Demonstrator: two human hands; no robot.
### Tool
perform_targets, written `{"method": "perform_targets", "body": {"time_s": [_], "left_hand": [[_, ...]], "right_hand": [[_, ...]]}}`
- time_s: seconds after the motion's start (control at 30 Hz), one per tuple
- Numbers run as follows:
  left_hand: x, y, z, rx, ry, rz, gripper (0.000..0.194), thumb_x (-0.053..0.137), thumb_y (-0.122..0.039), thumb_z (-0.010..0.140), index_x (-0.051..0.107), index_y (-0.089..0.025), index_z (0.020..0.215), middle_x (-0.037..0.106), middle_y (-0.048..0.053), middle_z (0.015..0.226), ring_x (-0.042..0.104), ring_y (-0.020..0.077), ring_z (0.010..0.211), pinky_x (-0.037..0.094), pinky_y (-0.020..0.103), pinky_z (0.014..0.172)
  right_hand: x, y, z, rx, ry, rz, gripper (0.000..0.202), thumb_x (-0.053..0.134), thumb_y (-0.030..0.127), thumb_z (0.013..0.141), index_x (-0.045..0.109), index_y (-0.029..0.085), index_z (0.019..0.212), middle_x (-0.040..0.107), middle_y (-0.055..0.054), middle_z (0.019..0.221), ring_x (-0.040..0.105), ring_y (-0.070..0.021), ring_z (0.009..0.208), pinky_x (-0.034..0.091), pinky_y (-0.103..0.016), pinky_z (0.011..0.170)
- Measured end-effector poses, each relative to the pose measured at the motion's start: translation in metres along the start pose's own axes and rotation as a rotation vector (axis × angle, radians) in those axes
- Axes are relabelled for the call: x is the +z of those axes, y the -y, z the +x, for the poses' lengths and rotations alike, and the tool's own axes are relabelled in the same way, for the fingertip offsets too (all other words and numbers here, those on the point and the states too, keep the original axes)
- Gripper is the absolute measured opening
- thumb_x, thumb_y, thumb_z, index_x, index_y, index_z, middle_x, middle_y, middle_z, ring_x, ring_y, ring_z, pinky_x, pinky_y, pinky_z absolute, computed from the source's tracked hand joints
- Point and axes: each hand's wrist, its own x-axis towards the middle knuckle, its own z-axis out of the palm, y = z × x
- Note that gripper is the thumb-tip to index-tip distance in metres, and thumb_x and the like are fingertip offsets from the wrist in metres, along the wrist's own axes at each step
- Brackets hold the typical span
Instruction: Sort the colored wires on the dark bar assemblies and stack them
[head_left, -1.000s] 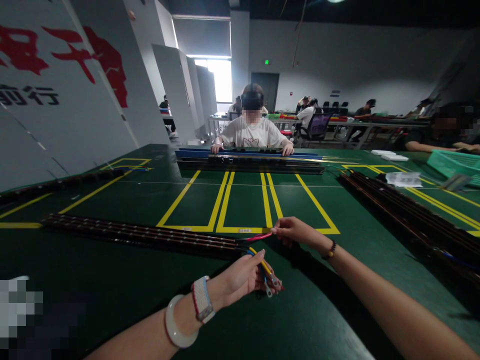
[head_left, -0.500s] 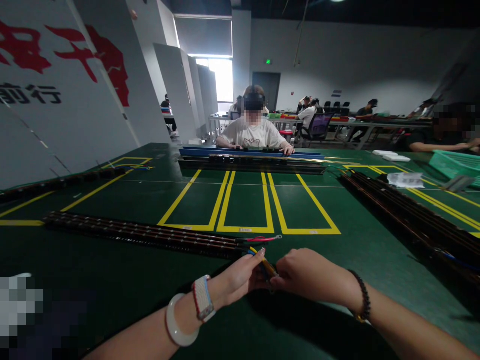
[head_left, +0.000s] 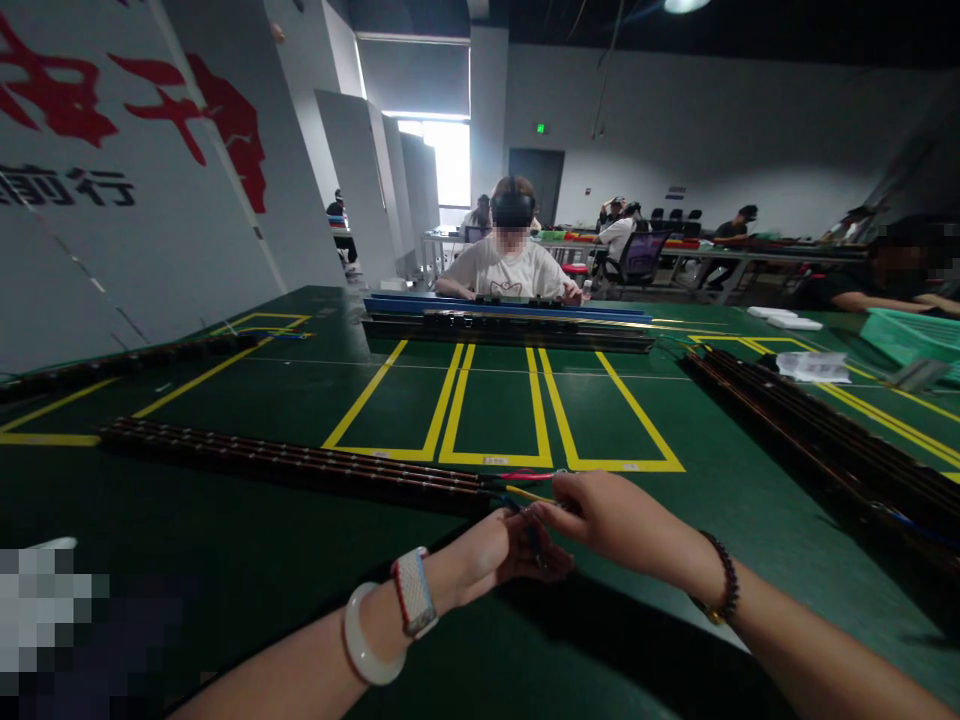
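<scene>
A dark bundle of long heating tubes point(head_left: 300, 462) lies across the table in front of me, with coloured wires at its right end. My right hand point(head_left: 611, 520) is closed in a pinch around the end of the yellow wire point(head_left: 526, 493). Just below it, my left hand point(head_left: 517, 552) holds the blue wire point(head_left: 537, 545) between thumb and curled fingers, the fingertips partly in shadow. Past both hands a red wire point(head_left: 525, 477) sticks out from the bundle, its tip beside my right knuckles. The wire ends in my grip are mostly hidden.
Yellow tape frames point(head_left: 495, 462) mark the green table. Another dark tube bundle point(head_left: 817, 450) lies at the right, near a green basket point(head_left: 911, 340) and a clear plastic bag point(head_left: 811, 367). Opposite, a person point(head_left: 517, 265) sits behind long blue and black rails point(head_left: 510, 318).
My right hand has risen slightly with the yellow wire, drawing it away from the blue one. My left fingers have loosened and extended to the right. The person opposite has moved a hand off the rails.
</scene>
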Motion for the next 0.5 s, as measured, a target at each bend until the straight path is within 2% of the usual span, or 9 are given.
{"method": "perform_targets", "body": {"time_s": [0.13,0.27,0.4,0.5], "left_hand": [[-0.003,0.004,0.001,0.041,0.006,0.033,0.023,0.052,-0.032,0.086,0.059,-0.010,0.084,0.069,0.013,0.081,0.067,0.0217,0.078,0.046,0.045,0.088],[-0.010,0.009,0.006,0.054,0.043,0.020,0.029,0.056,-0.041,0.082,0.056,-0.012,0.080,0.068,0.014,0.080,0.067,0.0251,0.080,0.045,0.047,0.087],[-0.010,0.007,0.009,0.012,0.051,0.071,0.030,0.054,-0.038,0.082,0.060,-0.010,0.090,0.067,0.013,0.076,0.066,0.0234,0.076,0.046,0.046,0.085],[-0.007,0.002,0.005,0.006,0.057,0.117,0.033,0.052,-0.038,0.084,0.063,-0.009,0.094,0.066,0.012,0.080,0.064,0.0211,0.077,0.046,0.042,0.085]], "right_hand": [[0.003,0.011,0.000,-0.052,-0.051,-0.104,0.019,0.053,0.030,0.086,0.063,0.016,0.078,0.063,-0.003,0.066,0.052,-0.0119,0.055,0.024,-0.024,0.048],[-0.005,0.023,0.009,-0.099,-0.158,-0.192,0.024,0.050,0.034,0.091,0.065,0.017,0.081,0.065,-0.004,0.069,0.057,-0.0134,0.058,0.027,-0.023,0.049],[-0.010,0.042,0.032,-0.234,-0.199,-0.328,0.028,0.048,0.037,0.093,0.065,0.017,0.084,0.066,-0.006,0.074,0.061,-0.0154,0.062,0.031,-0.023,0.050],[-0.001,0.058,0.053,-0.359,-0.196,-0.372,0.031,0.044,0.036,0.095,0.064,0.015,0.086,0.066,-0.008,0.075,0.062,-0.0161,0.064,0.034,-0.024,0.050]]}}
